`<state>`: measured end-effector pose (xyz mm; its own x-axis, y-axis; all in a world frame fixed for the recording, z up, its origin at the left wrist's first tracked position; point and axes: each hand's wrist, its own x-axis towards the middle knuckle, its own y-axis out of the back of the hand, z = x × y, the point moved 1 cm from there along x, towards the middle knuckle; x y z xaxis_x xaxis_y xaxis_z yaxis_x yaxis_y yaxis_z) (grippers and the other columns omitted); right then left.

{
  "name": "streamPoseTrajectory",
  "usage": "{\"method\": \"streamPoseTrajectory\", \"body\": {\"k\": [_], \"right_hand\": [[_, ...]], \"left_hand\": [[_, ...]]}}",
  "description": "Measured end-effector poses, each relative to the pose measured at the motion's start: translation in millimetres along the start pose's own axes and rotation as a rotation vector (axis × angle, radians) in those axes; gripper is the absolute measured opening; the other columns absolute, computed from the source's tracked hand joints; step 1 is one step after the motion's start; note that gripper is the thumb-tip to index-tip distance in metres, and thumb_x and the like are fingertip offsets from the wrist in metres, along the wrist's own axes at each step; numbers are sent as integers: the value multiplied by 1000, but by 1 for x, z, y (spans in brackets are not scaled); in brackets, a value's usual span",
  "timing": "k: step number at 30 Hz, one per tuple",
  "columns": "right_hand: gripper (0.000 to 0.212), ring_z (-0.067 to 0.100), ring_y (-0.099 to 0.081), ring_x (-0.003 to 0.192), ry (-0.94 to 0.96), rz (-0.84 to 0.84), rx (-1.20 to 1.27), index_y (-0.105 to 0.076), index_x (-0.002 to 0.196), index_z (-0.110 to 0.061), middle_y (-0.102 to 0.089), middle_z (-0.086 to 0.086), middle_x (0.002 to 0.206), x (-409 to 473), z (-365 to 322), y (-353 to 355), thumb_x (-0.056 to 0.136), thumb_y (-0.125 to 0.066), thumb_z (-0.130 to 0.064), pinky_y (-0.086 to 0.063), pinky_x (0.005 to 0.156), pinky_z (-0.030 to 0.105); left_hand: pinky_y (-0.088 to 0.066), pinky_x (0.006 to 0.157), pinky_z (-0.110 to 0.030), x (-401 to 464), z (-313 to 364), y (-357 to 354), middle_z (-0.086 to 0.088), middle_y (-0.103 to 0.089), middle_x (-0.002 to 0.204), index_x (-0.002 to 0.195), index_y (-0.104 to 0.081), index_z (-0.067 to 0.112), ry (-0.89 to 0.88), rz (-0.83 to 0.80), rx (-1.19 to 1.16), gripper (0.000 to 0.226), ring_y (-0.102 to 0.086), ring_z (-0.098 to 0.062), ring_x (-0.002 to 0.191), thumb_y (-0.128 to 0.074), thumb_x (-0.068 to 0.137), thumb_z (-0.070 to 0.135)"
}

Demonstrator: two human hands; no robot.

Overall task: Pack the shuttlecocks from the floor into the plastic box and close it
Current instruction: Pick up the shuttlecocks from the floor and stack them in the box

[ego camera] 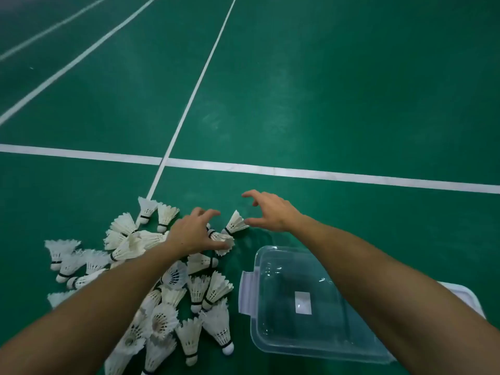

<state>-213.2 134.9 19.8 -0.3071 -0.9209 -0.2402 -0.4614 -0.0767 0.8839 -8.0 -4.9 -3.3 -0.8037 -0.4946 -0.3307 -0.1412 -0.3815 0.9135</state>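
Several white feather shuttlecocks (pixel 165 315) lie heaped on the green floor at the lower left. My left hand (pixel 193 231) hovers over the far end of the heap with fingers spread, its thumb touching one shuttlecock (pixel 224 243). My right hand (pixel 270 211) is spread wide just right of a single shuttlecock (pixel 236 223), thumb tip beside its feathers, holding nothing. The clear plastic box (pixel 259 331) stands open and empty at the lower right, under my right forearm. Its white lid (pixel 470 296) peeks out behind the box on the right.
White court lines (pixel 297 171) cross the green floor beyond the hands. The box has a white latch flap (pixel 247 292) hanging on its left side. Open floor stretches ahead and to the right.
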Motion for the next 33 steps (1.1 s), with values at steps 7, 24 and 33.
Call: {"method": "streamPoseTrajectory", "body": {"k": [7,24,33], "right_hand": [[74,24,-63,118,-45,-73,112,-41,149,-42,-67,3,132,21,-5,-44,87,-81,-43,-55,95,45],[64,22,-67,81,13,223,336,-50,138,-44,-70,-1,93,5,-10,-15,87,-79,-21,-59,81,47],[56,23,-66,71,-9,396,616,-55,125,-36,-74,1,85,-181,-17,33,83,-83,-11,-58,66,37]], "left_hand": [[-57,92,-47,15,-9,-32,-3,-48,142,142,-44,45,117,5,-23,95,-61,-26,117,-63,63,94],[-48,99,-34,6,9,-21,-5,-48,123,91,-75,21,56,374,-568,20,-51,-16,109,-85,83,36],[-55,100,-51,-65,33,12,-3,-58,118,88,-77,28,-15,558,-725,8,-57,-18,114,-82,85,33]]}}
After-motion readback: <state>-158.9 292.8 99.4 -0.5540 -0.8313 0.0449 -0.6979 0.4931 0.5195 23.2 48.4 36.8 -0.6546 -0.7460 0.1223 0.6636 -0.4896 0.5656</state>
